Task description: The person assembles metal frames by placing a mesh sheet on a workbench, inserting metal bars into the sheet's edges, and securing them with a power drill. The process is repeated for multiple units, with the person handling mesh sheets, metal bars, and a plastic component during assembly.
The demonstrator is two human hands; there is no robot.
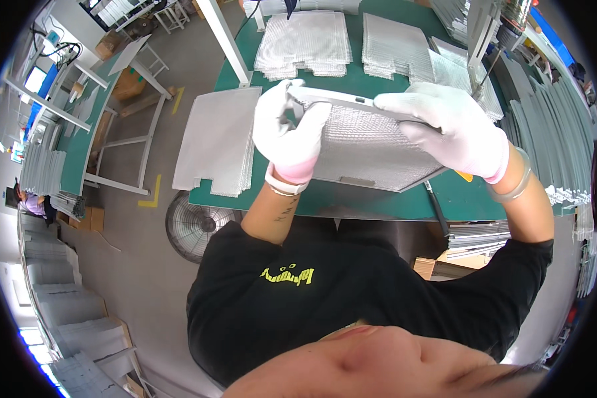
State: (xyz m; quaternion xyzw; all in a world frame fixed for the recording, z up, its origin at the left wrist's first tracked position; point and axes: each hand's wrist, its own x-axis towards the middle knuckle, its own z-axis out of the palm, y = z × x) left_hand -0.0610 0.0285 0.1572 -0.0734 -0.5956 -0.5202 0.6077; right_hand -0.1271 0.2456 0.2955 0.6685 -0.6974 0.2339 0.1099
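Both my hands wear white gloves. Between them, above the green table [298, 207], a flat grey framed panel with a silvery mesh face [368, 149] is held tilted. My left hand [288, 129] closes its thumb and fingers on the upper left corner. My right hand [444, 123] grips the upper right part, fingers lying along the top edge and thumb on the mesh side. A small dark slot shows in the top edge of the frame. Part of the right edge is hidden by my right hand.
Left of the panel lies a stack of notched sheets [215, 136]. More mesh stacks [303, 43] sit at the back. A powered screwdriver [509, 32] hangs at upper right, near piled grey strips [554, 132]. A black-handled tool [438, 207] crosses the front edge; a fan [199, 225] stands below.
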